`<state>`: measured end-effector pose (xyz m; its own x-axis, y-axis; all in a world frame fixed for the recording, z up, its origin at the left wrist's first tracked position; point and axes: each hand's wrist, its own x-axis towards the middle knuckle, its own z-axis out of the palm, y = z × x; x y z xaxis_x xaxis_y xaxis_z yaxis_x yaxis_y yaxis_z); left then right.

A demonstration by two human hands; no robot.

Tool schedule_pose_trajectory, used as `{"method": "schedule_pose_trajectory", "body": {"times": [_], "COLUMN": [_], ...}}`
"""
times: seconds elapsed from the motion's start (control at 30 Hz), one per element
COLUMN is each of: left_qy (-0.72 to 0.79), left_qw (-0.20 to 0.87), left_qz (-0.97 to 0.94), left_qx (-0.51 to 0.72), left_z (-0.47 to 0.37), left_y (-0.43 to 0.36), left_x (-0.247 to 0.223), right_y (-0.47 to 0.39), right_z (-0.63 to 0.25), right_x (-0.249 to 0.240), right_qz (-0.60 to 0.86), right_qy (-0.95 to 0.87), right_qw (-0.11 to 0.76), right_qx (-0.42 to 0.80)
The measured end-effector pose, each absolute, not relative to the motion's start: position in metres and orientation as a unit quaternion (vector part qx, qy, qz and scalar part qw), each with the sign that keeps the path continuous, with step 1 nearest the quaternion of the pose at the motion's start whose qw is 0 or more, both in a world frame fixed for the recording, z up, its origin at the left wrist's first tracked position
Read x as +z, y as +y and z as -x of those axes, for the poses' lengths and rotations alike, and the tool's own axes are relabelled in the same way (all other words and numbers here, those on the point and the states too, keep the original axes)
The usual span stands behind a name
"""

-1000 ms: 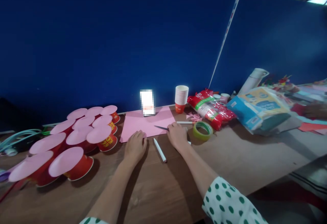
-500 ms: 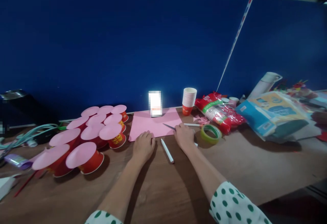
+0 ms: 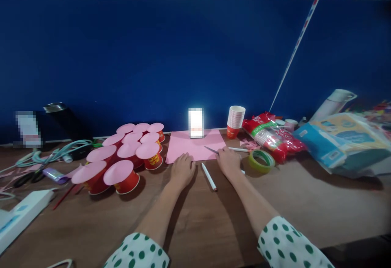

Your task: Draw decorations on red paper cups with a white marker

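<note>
Swinging left now, bringing in more of the black bottle (image 3: 69, 121) and a long white box (image 3: 26, 219)! Still pressing the left hand (image 3: 182, 171) on the near edge of the pink paper (image 3: 183, 143), fingers laid open and empty; still keeping the right hand (image 3: 228, 163) at its near right corner, over a dark-bladed tool (image 3: 211, 150). Cannot tell whether gripped or merely covered. Lying flat on the surface (image 3: 195, 227) between both hands and the blue wall (image 3: 171, 48), smooth, plain, straight-edged. Just below, pointing toward it: a white marker (image 3: 209, 176).
</note>
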<state>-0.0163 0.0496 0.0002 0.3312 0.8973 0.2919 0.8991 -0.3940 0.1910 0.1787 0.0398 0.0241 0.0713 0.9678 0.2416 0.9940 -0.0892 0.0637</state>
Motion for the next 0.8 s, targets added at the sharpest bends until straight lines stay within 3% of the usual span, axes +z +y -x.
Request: {"method": "schedule_pose_trajectory", "body": {"times": [0.8], "left_qy": [-0.558], "left_qw": [-0.002], "left_qz": [0.812], "left_qx": [-0.170], "left_z": [0.0156], "left_y": [0.0449], "left_x": [0.0003], "right_y": [0.0395], "right_z": [-0.1788], "right_x": [0.0208], "right_qz": [0.714], "right_qy": [-0.684], "right_qw": [0.064], "right_qx": [-0.131]}}
